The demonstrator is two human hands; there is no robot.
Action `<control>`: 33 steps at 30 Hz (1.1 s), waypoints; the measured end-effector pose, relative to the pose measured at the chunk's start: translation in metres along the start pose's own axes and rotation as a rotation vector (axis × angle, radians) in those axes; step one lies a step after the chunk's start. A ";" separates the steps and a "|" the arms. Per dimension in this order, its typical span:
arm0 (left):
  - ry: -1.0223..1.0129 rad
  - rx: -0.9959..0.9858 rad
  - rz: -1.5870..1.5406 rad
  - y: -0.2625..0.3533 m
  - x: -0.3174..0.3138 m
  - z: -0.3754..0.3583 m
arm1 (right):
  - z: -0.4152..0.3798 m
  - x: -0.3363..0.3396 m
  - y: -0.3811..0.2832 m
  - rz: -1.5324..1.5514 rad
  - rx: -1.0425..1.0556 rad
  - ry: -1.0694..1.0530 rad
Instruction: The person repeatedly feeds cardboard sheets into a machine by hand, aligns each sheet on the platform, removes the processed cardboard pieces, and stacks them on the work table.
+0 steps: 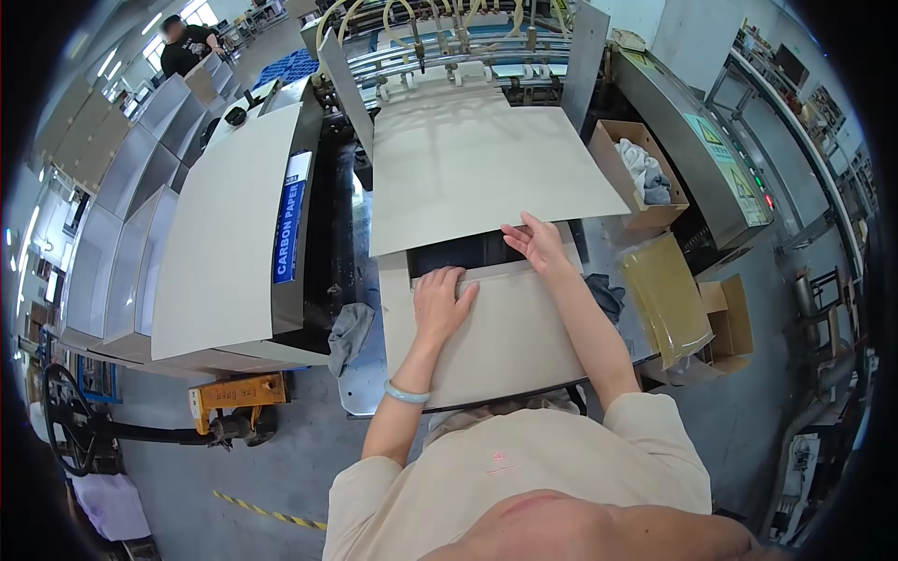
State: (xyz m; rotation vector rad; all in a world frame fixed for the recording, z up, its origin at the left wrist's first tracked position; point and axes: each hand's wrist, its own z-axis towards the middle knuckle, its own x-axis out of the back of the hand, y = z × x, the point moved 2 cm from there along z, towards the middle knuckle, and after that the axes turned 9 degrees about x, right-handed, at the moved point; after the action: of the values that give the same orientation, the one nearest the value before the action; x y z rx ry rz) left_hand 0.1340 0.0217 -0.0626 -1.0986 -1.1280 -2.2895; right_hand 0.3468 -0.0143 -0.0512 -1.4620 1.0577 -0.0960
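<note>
A large grey-beige cardboard sheet (477, 178) lies under the rollers of a machine, its near edge raised over a dark gap. My right hand (541, 247) is at that near edge, palm turned inward and fingers apart, fingertips right by the edge. A second cardboard sheet (505, 346) lies in front of my body. My left hand (441, 301) rests on it, fingers stretched out, fingertips at its far edge beside the gap. A pale green bangle (406, 393) is on my left wrist.
Left stands a stack of cardboard sheets (224, 224) beside a blue "CARBON PAPER" box (291, 220). Grey rags (351, 337) hang nearby. Right are a carton with cloths (627, 201), a yellowish wrapped pack (666, 299) and an open carton (731, 323). A person (185, 47) stands far left.
</note>
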 end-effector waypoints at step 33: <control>-0.058 0.046 -0.021 0.003 0.003 0.000 | 0.052 -0.035 -0.016 -0.159 0.111 -0.035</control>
State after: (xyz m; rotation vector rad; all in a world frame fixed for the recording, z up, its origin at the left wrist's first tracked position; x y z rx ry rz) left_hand 0.1339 0.0198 -0.0592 -1.1479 -1.2132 -2.2495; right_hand 0.3671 0.0440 -0.0320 -1.4400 0.8930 -0.2378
